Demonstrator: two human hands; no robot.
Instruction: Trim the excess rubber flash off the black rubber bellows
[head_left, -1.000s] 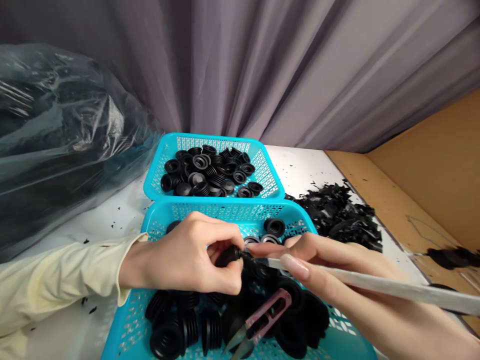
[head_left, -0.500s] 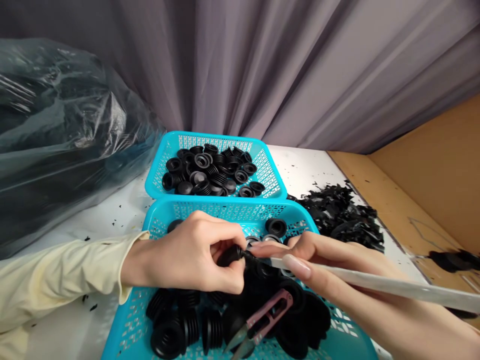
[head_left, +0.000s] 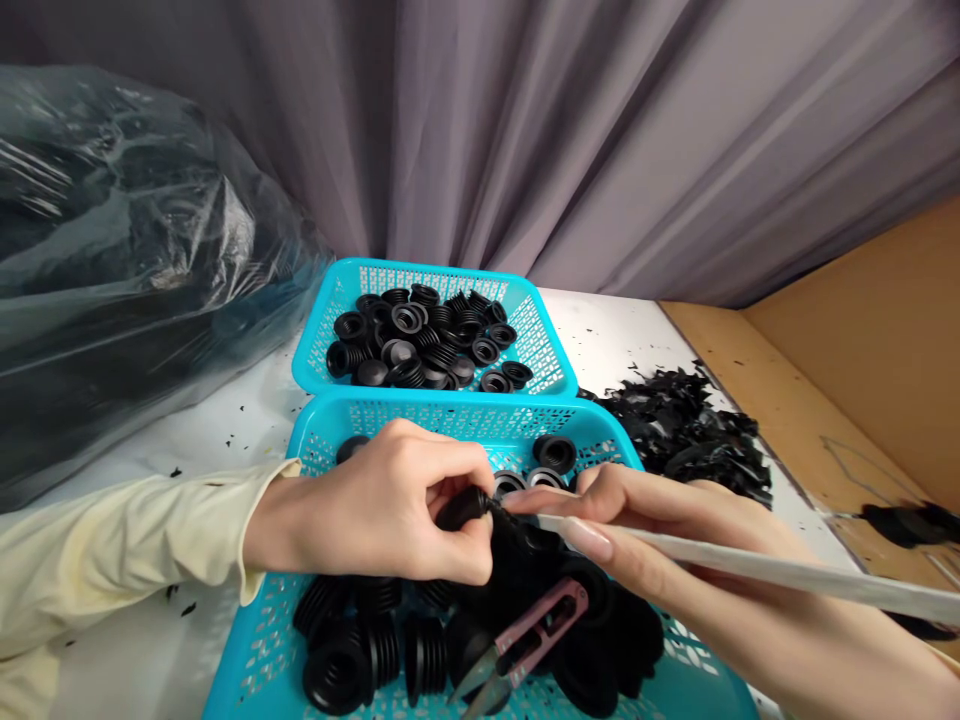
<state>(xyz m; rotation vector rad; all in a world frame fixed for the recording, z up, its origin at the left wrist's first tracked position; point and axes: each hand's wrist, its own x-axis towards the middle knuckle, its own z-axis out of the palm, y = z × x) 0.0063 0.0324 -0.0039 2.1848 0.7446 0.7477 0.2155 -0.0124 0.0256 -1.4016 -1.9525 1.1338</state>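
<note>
My left hand is closed, with thumb and fingers pinching a small black rubber bellows above the near blue basket. From the right, my right hand meets it, fingertips close to the thin black edge of the bellows. A long, flat, pale grey tool lies along my right hand under the thumb. Its near tip ends by the fingertips, and I cannot make out its exact kind. Below the hands, pink thread snips rest on black ribbed bellows in the basket.
Behind stands a second blue basket holding several black bellows. Black rubber scraps are heaped to the right, beside a cardboard box. On the left bulges a clear plastic bag with dark contents. A grey curtain hangs behind.
Both hands keep nearly the same place and hold. My right thumb has shifted very slightly left along the tool, and the view has moved a little.
</note>
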